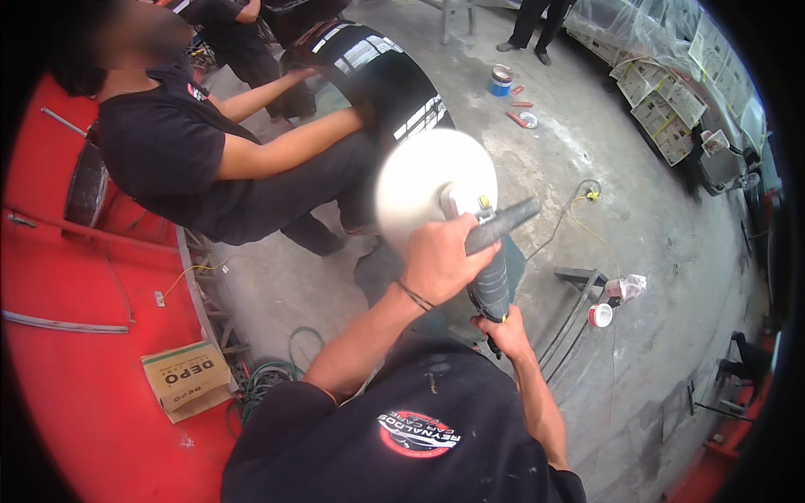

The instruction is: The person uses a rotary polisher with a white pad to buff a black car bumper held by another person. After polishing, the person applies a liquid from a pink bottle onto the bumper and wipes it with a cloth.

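I hold a polisher (490, 285) with a large white round pad (415, 180) at its far end. My left hand (440, 258) is closed around its front, by the dark grey side handle (507, 225). My right hand (506, 334) wraps the rear of the body. Just beyond the pad is a glossy black curved panel (411, 84), which a co-worker (168, 134) on the left steadies with both hands. The pad overlaps the panel's near end in view; I cannot tell whether they touch.
On the red platform (75, 369) at left sits a cardboard box (189, 377) beside a coiled green hose (267, 386). A metal stand (574, 310), a white tub (600, 315) and cords are at right. A blue can (501, 81) and a paper-masked car (671, 105) stand farther off.
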`<state>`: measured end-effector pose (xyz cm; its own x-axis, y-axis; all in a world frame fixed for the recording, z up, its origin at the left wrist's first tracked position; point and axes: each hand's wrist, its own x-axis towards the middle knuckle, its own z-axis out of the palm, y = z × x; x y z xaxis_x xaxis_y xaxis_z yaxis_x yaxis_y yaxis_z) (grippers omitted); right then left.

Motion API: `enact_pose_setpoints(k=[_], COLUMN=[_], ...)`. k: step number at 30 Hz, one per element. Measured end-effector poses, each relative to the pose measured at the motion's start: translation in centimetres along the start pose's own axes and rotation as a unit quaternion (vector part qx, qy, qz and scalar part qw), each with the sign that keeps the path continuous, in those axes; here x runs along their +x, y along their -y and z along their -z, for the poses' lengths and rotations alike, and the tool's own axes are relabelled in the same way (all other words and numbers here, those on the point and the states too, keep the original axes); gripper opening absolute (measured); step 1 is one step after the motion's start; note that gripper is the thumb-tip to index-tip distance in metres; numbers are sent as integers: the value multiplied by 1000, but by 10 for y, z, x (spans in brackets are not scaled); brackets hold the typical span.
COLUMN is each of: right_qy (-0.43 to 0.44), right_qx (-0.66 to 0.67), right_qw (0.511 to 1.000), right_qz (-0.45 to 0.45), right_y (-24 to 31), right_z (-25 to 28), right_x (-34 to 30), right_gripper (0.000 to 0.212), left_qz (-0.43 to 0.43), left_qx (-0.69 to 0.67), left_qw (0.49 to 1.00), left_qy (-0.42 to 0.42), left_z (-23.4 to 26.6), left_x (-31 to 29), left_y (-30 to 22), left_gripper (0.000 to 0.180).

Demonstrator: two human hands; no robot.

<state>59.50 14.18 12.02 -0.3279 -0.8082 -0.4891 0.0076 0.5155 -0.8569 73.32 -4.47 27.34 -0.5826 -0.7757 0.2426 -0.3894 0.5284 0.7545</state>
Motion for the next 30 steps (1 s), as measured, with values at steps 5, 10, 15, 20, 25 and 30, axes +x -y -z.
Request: enact_pose_setpoints(k=[5, 10, 15, 20, 25, 30], right_qy=[29, 31, 46, 32, -4, -27], right_qx=[61, 155, 169, 185, 203, 199], right_qw=[997, 986, 984, 982, 978, 979], right_qz=[-34, -45, -43, 29, 54, 45], right_y=[-55, -95, -85, -36, 25, 45], right_z=[-18, -56, -92, -128, -143, -147], right_x=[-16, -33, -44, -35, -17, -24], right_gripper=[28, 27, 32, 37, 38, 37], left_qz=[-10, -63, -72, -106, -138, -158], left_qx=[-1, -17, -35, 7, 44, 40], left_qw=[994, 969, 961, 971, 967, 966], left_qy=[108, 239, 265, 214, 208, 202], left_z=[-16, -7, 17, 65, 105, 112], left_x=[-29, -41, -44, -36, 1, 17], left_y=[5, 17, 16, 11, 6, 0], left_gripper=[36, 41, 42, 45, 39, 30])
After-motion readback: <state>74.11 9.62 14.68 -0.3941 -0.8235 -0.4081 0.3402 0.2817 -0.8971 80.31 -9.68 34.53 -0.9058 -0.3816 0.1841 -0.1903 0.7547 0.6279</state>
